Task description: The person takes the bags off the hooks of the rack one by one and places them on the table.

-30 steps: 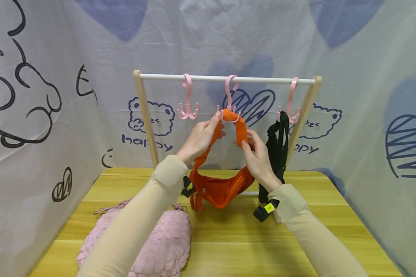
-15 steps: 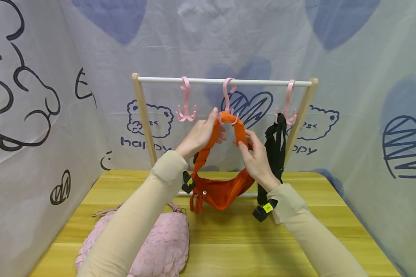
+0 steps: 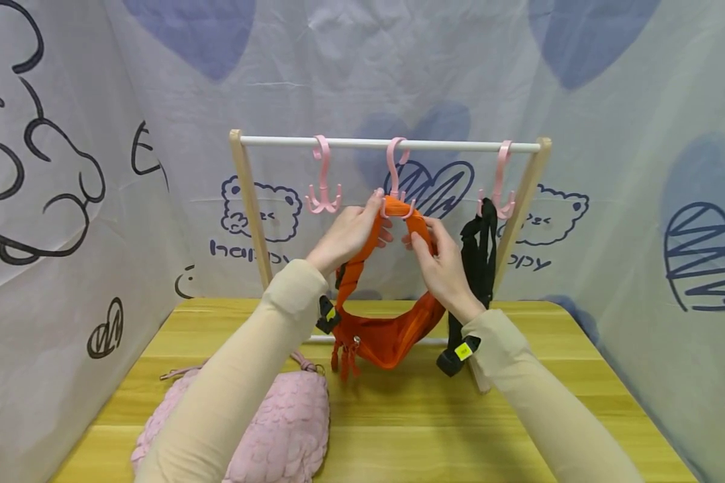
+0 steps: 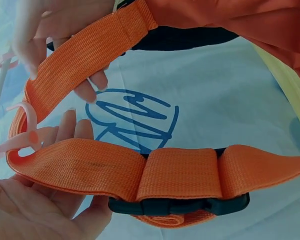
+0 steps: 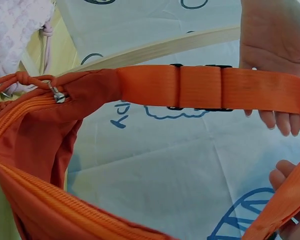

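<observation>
An orange waist bag (image 3: 393,339) hangs by its strap from the middle pink hook (image 3: 394,168). Its strap (image 4: 180,172) loops over the hook's prongs, and a dark buckle sits on it in the left wrist view. My left hand (image 3: 352,236) is at the loop's left side; its fingers lie nearly straight behind the webbing in the right wrist view. On the other side, my right hand (image 3: 446,268) pinches the strap, thumb in front and fingers behind. The bag body hangs below, a zipper (image 5: 60,97) with an orange cord pull showing in the right wrist view.
A white rail (image 3: 447,145) on a wooden frame carries the hooks. The left hook (image 3: 323,178) bears nothing. On the right hook (image 3: 500,174) hangs a black strapped item (image 3: 472,265). A pink quilted bag (image 3: 293,419) lies at the table's front left, partly behind my left arm.
My right hand has slid a little up the strap toward the hook. The left hand stays by the loop. The head view has shifted slightly.
</observation>
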The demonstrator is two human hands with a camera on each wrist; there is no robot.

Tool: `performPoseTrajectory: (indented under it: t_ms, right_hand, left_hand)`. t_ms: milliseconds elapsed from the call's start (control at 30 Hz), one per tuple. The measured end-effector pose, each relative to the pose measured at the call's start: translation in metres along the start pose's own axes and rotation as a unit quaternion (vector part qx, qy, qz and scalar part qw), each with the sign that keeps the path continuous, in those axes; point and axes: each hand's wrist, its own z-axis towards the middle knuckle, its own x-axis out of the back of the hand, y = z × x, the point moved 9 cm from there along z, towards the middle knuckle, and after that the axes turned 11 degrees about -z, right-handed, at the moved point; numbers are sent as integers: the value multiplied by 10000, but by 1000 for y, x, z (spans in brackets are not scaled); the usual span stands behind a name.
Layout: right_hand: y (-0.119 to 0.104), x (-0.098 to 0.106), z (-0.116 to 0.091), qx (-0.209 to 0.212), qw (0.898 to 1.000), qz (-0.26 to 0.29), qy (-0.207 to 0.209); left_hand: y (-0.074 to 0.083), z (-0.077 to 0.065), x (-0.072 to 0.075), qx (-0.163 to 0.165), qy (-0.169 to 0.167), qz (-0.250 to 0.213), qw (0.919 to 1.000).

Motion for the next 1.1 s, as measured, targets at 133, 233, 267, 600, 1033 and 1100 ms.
performPoseTrajectory:
  t_ms: [133, 233, 267, 600, 1033, 1100]
  right_hand:
    - [-4, -1, 10, -64, 9998, 214, 11]
    - [-6, 0, 16, -203, 9991, 370, 69]
    - [-6, 0, 18, -260, 9989, 389, 80]
    - [-8, -2, 28, -515, 9958, 728, 188]
    - [-17, 3, 28, -186, 9983, 50, 558]
    - [-18, 3, 29, -155, 9982, -52, 573]
  left_hand:
    - [2, 0, 1, -79, 8, 194, 9998]
    - [4, 0, 2, -156, 16, 336, 9993]
    - [5, 0, 2, -155, 18, 373, 9992]
    - [14, -2, 7, -254, 274, 1162, 9925]
    - [35, -5, 9, -823, 543, 1886, 9771]
    - [41, -5, 11, -1044, 657, 1860, 9748]
